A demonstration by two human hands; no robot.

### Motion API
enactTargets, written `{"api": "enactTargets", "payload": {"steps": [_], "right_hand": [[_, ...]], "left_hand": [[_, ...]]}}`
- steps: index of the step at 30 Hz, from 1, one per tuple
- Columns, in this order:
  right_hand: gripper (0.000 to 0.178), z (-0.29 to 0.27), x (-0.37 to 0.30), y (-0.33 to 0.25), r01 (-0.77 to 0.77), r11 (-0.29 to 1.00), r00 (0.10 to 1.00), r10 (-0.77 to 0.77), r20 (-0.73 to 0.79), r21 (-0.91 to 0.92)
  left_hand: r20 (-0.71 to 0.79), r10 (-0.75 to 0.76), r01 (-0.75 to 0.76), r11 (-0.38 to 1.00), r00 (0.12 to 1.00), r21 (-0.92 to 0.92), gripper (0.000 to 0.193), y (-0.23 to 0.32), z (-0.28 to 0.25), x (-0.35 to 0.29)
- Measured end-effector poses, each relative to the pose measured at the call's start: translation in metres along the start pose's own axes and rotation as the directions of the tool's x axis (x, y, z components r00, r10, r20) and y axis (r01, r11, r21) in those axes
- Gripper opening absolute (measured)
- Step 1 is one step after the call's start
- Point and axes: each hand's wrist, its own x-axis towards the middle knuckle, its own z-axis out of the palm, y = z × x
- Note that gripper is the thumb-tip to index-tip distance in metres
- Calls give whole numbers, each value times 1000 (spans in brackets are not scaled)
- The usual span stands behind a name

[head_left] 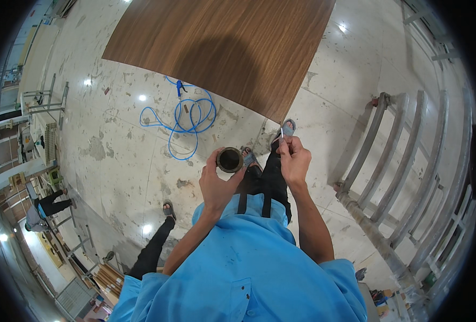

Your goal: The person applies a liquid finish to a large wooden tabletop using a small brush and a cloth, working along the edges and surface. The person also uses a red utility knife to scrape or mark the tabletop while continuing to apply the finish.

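Observation:
A round, dark, open-topped cup [230,160] is gripped in my left hand [216,182], its fingers curled round the rim. The inside looks dark and its contents cannot be made out. My right hand [294,161] pinches a thin, pale stick-like tool [282,130] that points away from me. Its tip is at or very close to the near corner of a large brown wood-grain panel [286,48]. Whether the tip touches the panel cannot be told. Both hands are in front of my blue shirt, above the floor.
A blue air hose [197,115] with a blue blow gun [180,88] lies coiled on the stained tile floor. Grey metal racks [377,145] stand at the right. Close by on the left is another person's leg [155,239]; a more distant person [47,209] is at far left.

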Motion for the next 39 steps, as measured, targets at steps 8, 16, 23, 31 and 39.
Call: {"api": "enactTargets", "payload": {"steps": [8,16,23,31,39], "right_hand": [[11,2,-4,0,17,999,1000,-16,-14,33],[18,-5,-9,7,3,1000,998,-3,-57,-16],[17,-42,-47,6,-54,997,987,62,-151,59],[17,-59,-107,-28,-30,947,985,83,-153,321],[5,-89,-170,-24,-26,716,987,130,-97,698]], "left_hand": [[-27,33,-33,999,999,13,67,3,-2,1],[-20,19,-19,999,1000,-36,69,5,-2,-2],[75,171,-166,983,982,-75,72,20,-8,-2],[429,515,-424,856,742,-295,76,67,-25,-15],[568,711,-556,692,414,-461,73,103,-26,-64]]}}
